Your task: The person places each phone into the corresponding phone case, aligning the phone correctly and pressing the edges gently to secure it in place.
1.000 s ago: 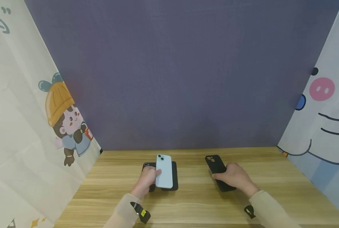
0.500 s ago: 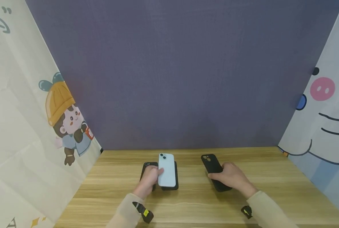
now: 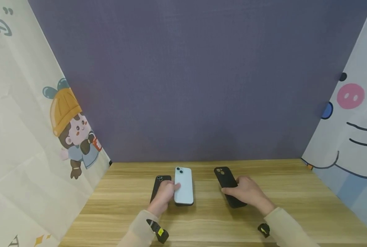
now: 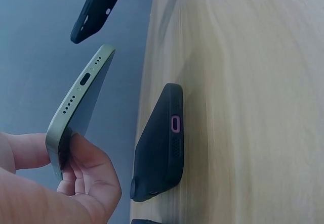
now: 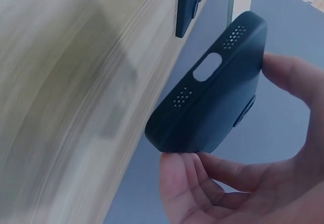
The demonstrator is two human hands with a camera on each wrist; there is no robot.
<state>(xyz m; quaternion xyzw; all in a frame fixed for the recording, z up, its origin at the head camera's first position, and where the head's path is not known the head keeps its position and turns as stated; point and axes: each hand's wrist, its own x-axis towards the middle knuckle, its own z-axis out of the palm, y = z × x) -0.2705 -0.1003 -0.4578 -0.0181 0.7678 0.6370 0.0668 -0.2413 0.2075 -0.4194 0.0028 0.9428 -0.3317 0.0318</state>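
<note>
In the head view my left hand (image 3: 164, 195) holds a pale blue phone (image 3: 184, 187) by its left side, back and twin cameras facing up. The left wrist view shows the phone (image 4: 83, 85) raised off the table, thumb and fingers on its two faces. Below it lies a dark phone-shaped thing (image 4: 159, 143) with a pink-ringed port, mostly hidden in the head view. My right hand (image 3: 250, 192) grips a black phone case (image 3: 226, 179), tilted above the table. Its port cutout and speaker holes show on the case (image 5: 212, 82) in the right wrist view.
Another black phone-shaped thing (image 3: 157, 187) with two camera rings lies beside my left hand, partly covered by it. The wooden table (image 3: 211, 226) ends at a dark purple-grey panel (image 3: 183, 85). Printed cartoon sheets (image 3: 16, 137) hang on both sides.
The pale blue phone moved right with my left hand and now covers most of the dark thing beneath. My right hand shifted left with the black case, narrowing the gap.
</note>
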